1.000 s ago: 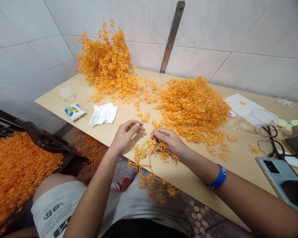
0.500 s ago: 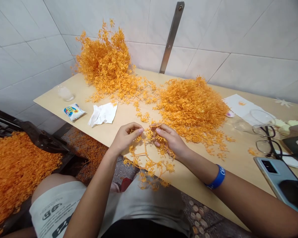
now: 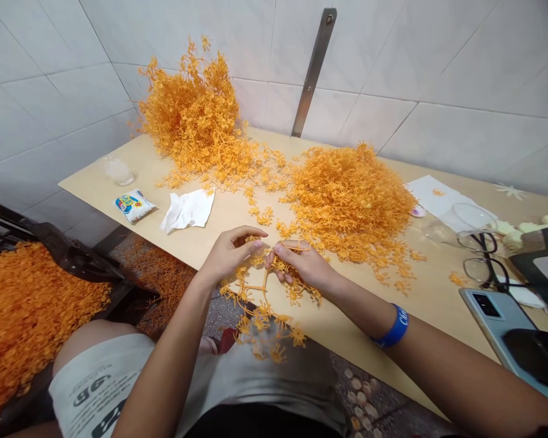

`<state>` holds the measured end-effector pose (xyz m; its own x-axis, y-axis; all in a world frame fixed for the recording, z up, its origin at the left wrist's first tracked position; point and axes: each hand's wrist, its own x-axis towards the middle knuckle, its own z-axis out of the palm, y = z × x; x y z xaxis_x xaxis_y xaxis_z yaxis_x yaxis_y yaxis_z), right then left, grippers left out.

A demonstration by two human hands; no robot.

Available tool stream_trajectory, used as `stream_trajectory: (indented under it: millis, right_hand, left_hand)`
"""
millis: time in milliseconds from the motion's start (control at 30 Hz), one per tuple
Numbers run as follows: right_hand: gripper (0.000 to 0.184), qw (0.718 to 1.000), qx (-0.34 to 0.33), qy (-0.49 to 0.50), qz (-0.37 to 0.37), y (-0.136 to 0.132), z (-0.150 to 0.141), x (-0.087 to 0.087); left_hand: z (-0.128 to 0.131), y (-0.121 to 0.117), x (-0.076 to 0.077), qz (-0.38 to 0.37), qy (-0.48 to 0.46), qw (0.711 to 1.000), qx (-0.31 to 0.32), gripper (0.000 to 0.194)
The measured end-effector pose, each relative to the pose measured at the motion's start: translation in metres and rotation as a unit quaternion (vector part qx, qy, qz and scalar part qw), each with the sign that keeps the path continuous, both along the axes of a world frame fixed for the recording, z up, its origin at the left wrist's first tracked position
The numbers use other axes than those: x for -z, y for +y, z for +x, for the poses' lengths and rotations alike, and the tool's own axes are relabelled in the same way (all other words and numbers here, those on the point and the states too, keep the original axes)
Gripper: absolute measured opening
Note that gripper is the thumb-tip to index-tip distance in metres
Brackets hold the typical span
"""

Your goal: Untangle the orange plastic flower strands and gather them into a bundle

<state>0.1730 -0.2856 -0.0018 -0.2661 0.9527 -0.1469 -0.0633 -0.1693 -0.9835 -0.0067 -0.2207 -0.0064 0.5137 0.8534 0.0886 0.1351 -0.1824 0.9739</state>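
Between my hands, over the table's front edge, hangs a branched orange plastic flower sprig, its lower flowers dangling above my lap. My right hand pinches its upper stem, thumb on top and fingers curled beneath. My left hand is bent around the sprig's left part, thumb and index finger slightly apart at the tips; some small orange flowers show between them. Just beyond my right hand lies a dense heap of orange flower pieces. A taller pile of orange sprigs stands at the back left against the wall.
On the table lie a white paper, a small printed packet and a clear cup. At right are eyeglasses and a phone. More orange pieces fill a container at lower left.
My right hand has moved slightly left and down, with the sprig shifting lower. My left thumb and index finger have parted a little. The view has shifted slightly.
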Motion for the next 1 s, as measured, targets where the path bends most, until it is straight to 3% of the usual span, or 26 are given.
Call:
stream_trajectory:
  millis: [133,367,533,1000]
  right_hand:
    - [0.041,0.999,-0.004,0.032,0.003,0.0,0.003,0.001]
    - [0.043,0.999,-0.035,0.015,0.006,-0.001,0.006,0.005]
    - [0.041,0.999,-0.033,-0.002,0.039,0.0,0.008,0.004]
    - [0.044,0.996,-0.037,0.01,0.083,0.001,0.008,0.006]
  left_hand:
    - [0.0,0.001,0.0,0.04,-0.001,0.999,-0.025,0.023]
    - [0.006,0.002,0.004,0.015,-0.027,0.996,-0.084,0.03]
    - [0.013,-0.002,0.004,-0.048,-0.021,0.994,-0.098,0.032]
    - [0.016,-0.003,0.004,-0.019,-0.001,0.993,-0.119,0.049]
